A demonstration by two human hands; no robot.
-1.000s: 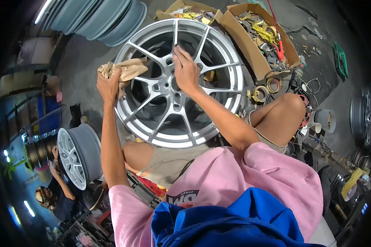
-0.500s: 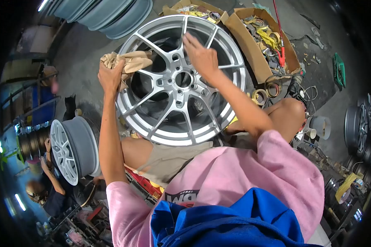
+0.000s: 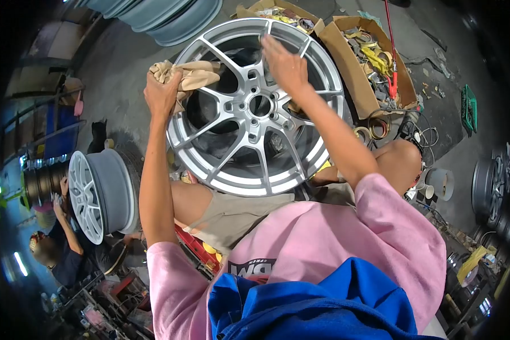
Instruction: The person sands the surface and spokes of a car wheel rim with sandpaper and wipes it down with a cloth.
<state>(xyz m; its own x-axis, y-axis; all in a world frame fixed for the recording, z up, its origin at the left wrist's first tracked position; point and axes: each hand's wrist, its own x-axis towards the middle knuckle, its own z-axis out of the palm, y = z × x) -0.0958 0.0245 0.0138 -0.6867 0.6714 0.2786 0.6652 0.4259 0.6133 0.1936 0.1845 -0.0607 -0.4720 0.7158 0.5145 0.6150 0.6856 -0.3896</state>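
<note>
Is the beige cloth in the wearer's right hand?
No, the left hand holds the beige cloth, while the right hand is over the silver wheel.

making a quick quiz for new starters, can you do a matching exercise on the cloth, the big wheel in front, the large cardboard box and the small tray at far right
1. Cloth
2. Big wheel
3. Large cardboard box
4. Small tray

A. Open, filled with mixed scraps
B. Green
C. Silver and spoked, with the right grip over it
D. Tan, held in the left grip

Pairs: 1-D, 2-C, 3-A, 4-B
</note>
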